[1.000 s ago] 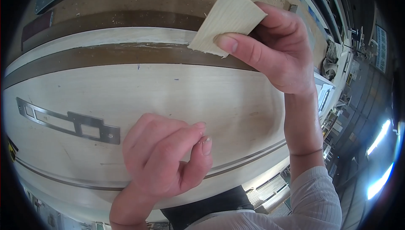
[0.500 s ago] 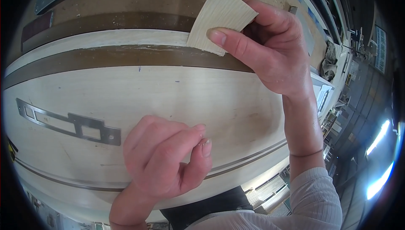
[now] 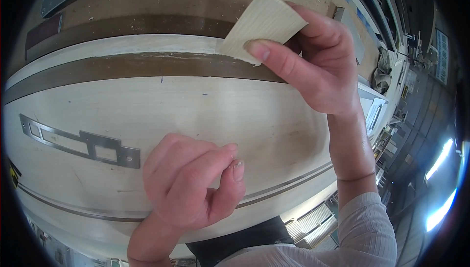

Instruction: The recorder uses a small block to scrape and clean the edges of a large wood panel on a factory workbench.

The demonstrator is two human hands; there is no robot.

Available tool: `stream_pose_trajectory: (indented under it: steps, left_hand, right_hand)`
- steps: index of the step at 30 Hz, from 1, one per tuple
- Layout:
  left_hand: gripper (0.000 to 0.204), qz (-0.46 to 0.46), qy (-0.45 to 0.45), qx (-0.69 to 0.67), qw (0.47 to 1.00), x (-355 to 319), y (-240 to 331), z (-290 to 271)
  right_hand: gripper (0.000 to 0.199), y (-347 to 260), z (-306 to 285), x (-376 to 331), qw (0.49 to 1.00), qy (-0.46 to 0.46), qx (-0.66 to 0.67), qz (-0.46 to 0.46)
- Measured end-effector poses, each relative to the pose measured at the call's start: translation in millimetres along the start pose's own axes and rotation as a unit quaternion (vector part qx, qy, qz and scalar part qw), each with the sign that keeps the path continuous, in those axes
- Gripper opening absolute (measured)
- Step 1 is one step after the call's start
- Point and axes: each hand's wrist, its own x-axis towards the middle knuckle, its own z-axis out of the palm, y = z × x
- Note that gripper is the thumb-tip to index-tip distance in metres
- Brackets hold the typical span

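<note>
One veneer piece [image 3: 264, 23] is pinched in my right hand [image 3: 325, 68]; overpressing could split it. My left hand [image 3: 188, 179], curled closed, shows nothing held, beside a metal strike plate [image 3: 100, 139].

Fitted with 2 bare hands: left hand [image 3: 193, 183] and right hand [image 3: 328, 71]. Cut short at the right thumbnail [image 3: 265, 53]; marked with pale specks at the tip of the left thumb [image 3: 234, 183]. Uncovered along the left forearm [image 3: 154, 240] and the right forearm [image 3: 350, 142]; crossed on the latter by 1 thin, dark, curved line, not determinable as crease or band. Clad above in 1 pale grey sleeve [image 3: 364, 223], finely ribbed lengthwise, loosely creased. Covered at the torso by a matching pale grey shirt [image 3: 293, 256]. Dressed below in a black garment [image 3: 240, 238], exact type not visible.
</note>
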Motion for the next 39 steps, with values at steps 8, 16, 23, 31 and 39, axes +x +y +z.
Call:
stream_pose_trajectory:
  steps: [8,16,23,31,39]
  left_hand:
    - [0.02,-0.001,0.001,0.001,1.0,-0.2,0.5,-0.7]
    - [0.021,0.002,0.008,-0.004,1.0,-0.4,-1.9,1.8]
    - [0.021,0.003,0.012,-0.002,1.0,0.5,-0.6,1.5]
    - [0.022,-0.007,0.004,-0.007,1.0,-0.8,0.1,0.2]
    - [0.021,-0.003,0.006,-0.005,1.0,-0.6,-0.3,-0.2]
  right_hand:
    - [0.031,0.3,8.4,-1.2,0.994,0.028,-0.1,-0.022]
    - [0.028,-0.7,6.2,2.8,0.999,0.031,0.012,-0.012]
    - [0.032,-6.5,10.6,7.4,1.0,-0.002,-0.025,0.009]
    - [0.032,-7.1,13.7,7.5,0.996,0.02,-0.088,0.004]
    - [0.027,0.0,7.6,4.6,0.997,0.057,0.044,-0.021]
